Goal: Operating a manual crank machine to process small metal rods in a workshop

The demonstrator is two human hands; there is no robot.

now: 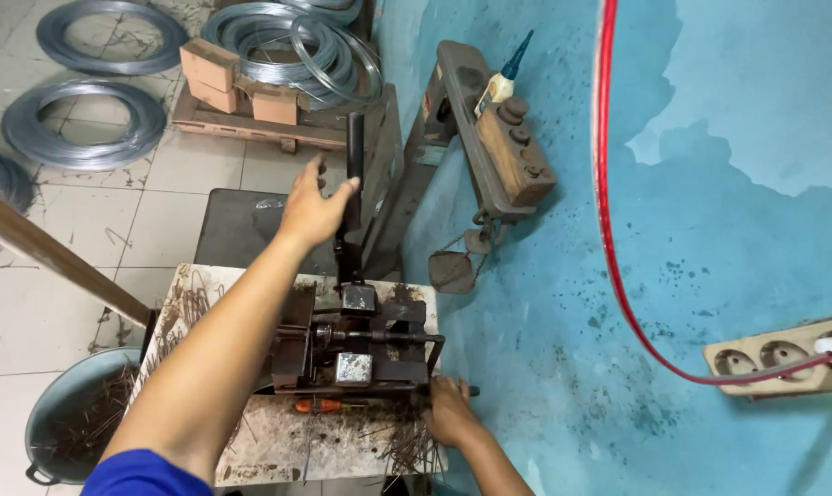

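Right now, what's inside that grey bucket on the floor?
The bucket holds a heap of thin rusty wire pieces. Its right side is hidden under the table and the left arm.

Wire coils (84, 124) are lying on the tiled floor at upper left. More coils (292, 41) are sitting on a wooden pallet (251, 124) at top centre. A bucket (53, 427) of rusty offcuts is standing at lower left. A red cable (607, 211) is running down the turquoise wall (710, 276) to a socket strip (783, 354) at right.

Two hands (313, 209), three floor wire coils (84, 121), one bucket (44, 432)
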